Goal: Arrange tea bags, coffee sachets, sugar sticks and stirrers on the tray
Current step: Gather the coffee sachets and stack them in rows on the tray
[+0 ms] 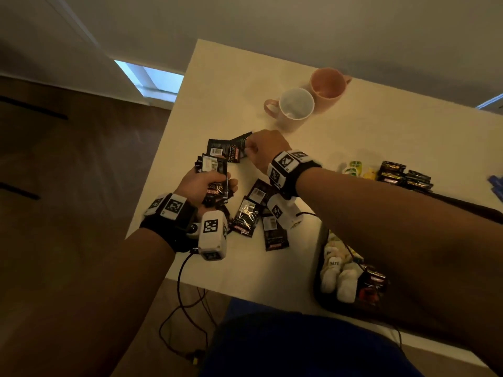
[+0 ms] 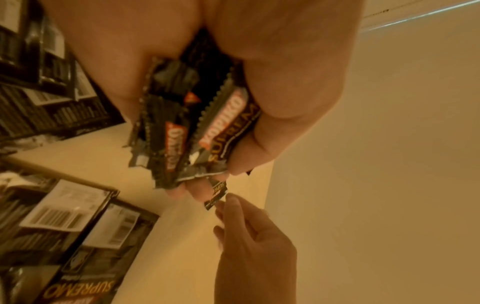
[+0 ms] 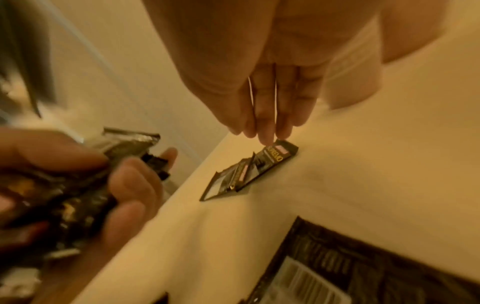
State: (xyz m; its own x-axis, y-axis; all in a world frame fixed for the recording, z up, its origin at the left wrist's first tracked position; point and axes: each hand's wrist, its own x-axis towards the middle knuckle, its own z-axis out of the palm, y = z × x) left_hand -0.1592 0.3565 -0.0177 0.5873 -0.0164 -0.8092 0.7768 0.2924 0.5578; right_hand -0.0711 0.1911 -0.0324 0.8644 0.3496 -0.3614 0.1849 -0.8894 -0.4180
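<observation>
Near the far left corner of the white table (image 1: 234,77) two black coffee sachets (image 1: 227,149) lie flat and overlapping; the right hand (image 1: 265,151) reaches down over them, its straightened fingers (image 3: 267,131) touching the upper edge of the nearer one, with nothing yet pinched as far as the right wrist view shows; just beside it the left hand (image 1: 202,183) is curled tight round a bundle of sachets (image 2: 197,127), several packs fanned unevenly between thumb and fingers; more loose sachets (image 1: 246,216) lie scattered on the table between the two wrists; the dark tray (image 1: 318,276) sits well apart at the near right edge, already holding white tea bags (image 1: 337,273) and a few sachets. The step in hand looks like gathering; it would go best by sliding a fingertip under the sachet's raised edge, pinching one pack only, and tucking it squarely into the bundle without loosening the left grip, since the slick packs may slip. Two mugs (image 1: 307,102) stand beyond.
</observation>
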